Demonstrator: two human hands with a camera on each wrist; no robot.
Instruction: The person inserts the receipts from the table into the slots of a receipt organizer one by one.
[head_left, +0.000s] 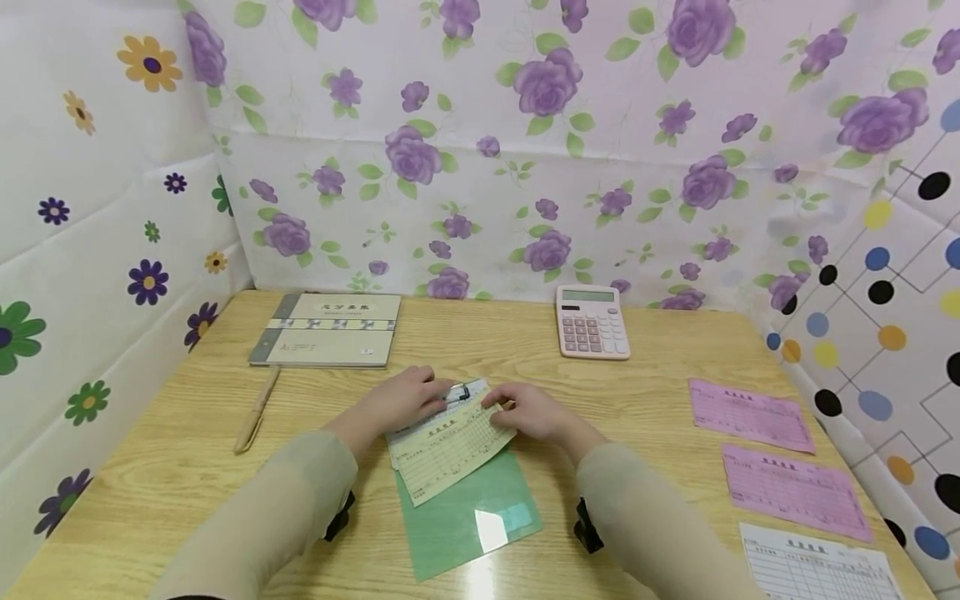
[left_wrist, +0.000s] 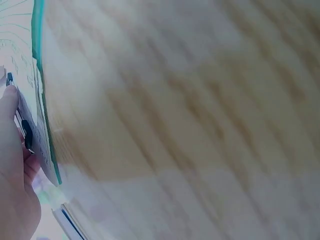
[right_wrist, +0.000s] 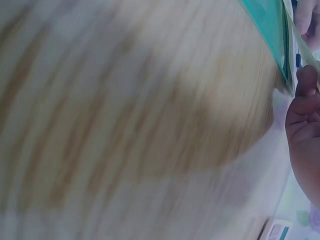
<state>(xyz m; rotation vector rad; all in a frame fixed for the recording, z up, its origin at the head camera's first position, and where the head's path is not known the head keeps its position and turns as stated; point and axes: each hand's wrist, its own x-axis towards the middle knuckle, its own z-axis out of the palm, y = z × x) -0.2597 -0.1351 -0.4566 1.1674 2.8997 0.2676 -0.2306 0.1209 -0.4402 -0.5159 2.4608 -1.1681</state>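
Observation:
A green, glossy clipboard (head_left: 480, 533) lies at a slant near the middle of the table, with a metal clip (head_left: 457, 394) at its top end. My left hand (head_left: 402, 406) is at that clip; in the left wrist view the thumb (left_wrist: 10, 100) rests on it and other fingers are partly hidden behind the board. A pale yellow printed form (head_left: 450, 454) lies across the clipboard, over whitish sheets (head_left: 402, 433) that are mostly covered. My right hand (head_left: 536, 414) pinches the form's upper right edge. In the right wrist view that hand (right_wrist: 305, 125) shows at the right border.
Two pink forms (head_left: 750, 414) and a white form (head_left: 817, 567) lie along the table's right side. A pink calculator (head_left: 592, 322) stands at the back. At the back left are account books (head_left: 330, 329), with a thin wooden stick-like item (head_left: 258, 408) before them. Patterned cloth surrounds the table.

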